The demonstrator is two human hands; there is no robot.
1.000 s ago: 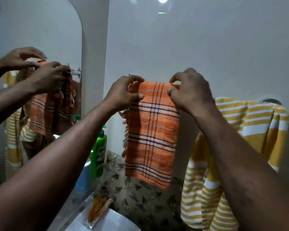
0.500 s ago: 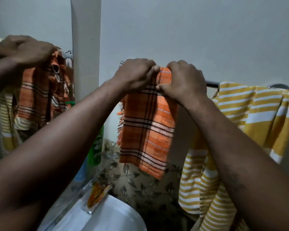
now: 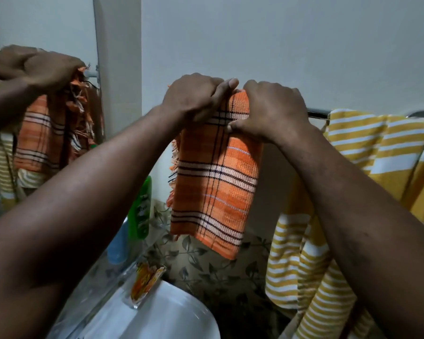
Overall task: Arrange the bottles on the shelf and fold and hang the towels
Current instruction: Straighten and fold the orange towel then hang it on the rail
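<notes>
An orange plaid towel (image 3: 216,189), folded narrow, hangs over the metal towel rail (image 3: 317,113) on the wall. My left hand (image 3: 196,96) and my right hand (image 3: 272,108) both press and grip its top fold on the rail, close together. A yellow and white striped towel (image 3: 367,152) is draped over the rail's right part. A green bottle (image 3: 140,209) and a blue bottle (image 3: 118,245) stand on the glass shelf (image 3: 101,285) below left, partly hidden by my left forearm.
A mirror (image 3: 34,25) at left reflects my hands and both towels. A white sink (image 3: 171,314) lies below. An orange packet (image 3: 146,281) rests on the shelf's end. Leaf-patterned tiles (image 3: 218,272) cover the lower wall.
My hands lowered the orange towel's top onto the rail and drew together over the fold. The view dropped and moved closer.
</notes>
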